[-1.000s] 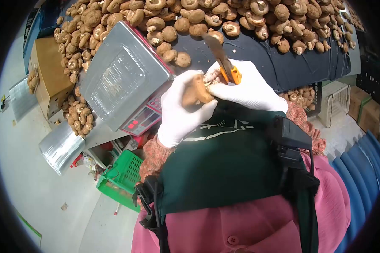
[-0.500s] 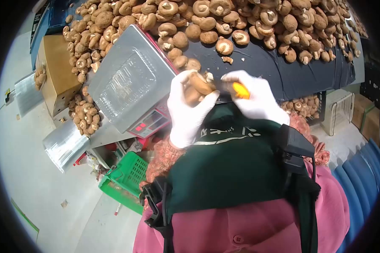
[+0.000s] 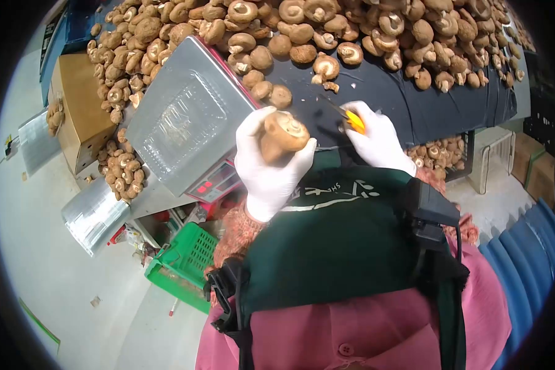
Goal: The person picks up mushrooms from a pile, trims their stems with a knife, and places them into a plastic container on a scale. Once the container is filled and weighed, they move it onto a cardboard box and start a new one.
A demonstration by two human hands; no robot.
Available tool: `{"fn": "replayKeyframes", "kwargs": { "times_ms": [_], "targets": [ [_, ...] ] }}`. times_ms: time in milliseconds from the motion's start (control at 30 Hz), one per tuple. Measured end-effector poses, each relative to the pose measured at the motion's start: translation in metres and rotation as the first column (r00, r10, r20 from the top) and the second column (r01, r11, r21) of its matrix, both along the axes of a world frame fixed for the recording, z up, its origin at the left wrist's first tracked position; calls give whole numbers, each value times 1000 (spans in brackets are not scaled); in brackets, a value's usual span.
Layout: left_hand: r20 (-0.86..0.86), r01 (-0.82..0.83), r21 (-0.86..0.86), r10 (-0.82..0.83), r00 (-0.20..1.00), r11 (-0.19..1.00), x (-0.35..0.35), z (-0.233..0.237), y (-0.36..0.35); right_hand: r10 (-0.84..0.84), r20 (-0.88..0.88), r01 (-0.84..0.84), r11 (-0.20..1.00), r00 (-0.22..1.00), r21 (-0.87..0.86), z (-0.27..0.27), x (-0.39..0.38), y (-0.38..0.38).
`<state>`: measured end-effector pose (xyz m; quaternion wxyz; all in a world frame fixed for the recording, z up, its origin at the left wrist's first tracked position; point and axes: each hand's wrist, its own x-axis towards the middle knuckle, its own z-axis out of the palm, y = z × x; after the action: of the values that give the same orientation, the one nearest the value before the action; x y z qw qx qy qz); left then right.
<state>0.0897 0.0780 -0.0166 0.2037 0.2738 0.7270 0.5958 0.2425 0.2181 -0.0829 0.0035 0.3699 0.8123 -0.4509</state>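
Observation:
My left hand [image 3: 262, 179], in a white glove, is closed around brown shiitake mushrooms [image 3: 283, 137], and a pale cut underside faces up and right. To its right, my gloved right hand [image 3: 376, 140] grips a small knife with a yellow handle [image 3: 355, 122]. Its thin dark blade points up and left, apart from the mushrooms. Past the blade, a loose mushroom [image 3: 327, 66] lies on the black tabletop [image 3: 401, 105], with small trimmed stem pieces [image 3: 331, 87] beside it.
A large pile of mushrooms [image 3: 438, 37] covers the far side. Left of my hands stands a scale with a grey tray [image 3: 185, 117]. Beyond it is a cardboard box [image 3: 83, 105]. A green basket [image 3: 194, 253] sits below, and a roll of clear film [image 3: 95, 213] hangs at left.
My right hand and the knife have drawn away from the held mushrooms. A stem piece now lies beside the loose mushroom. My left hand has turned the cut underside upward.

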Motion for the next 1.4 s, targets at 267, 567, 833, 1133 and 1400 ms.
{"fn": "replayKeyframes", "kwargs": {
  "times_ms": [267,567,833,1133,1400],
  "targets": [
    [-545,-214,-298,18,838,930,-70,13,-29,286,206,-335,903,936,270,-10,8,-2],
    [-698,-361,-637,-312,645,681,-123,-10,-38,249,2,-200,775,969,599,-24,-32,23],
    [-625,-194,-599,-303,719,777,-111,-24,-47,137,-167,-28,848,976,530,-64,-46,53],
    [-570,-211,-434,-86,817,876,-103,-39,-59,118,-54,-49,726,992,686,-69,-53,49],
    [-665,-291,-322,3,747,901,-89,-24,-65,-308,-324,169,904,894,-393,-56,-52,57]
  ]
}}
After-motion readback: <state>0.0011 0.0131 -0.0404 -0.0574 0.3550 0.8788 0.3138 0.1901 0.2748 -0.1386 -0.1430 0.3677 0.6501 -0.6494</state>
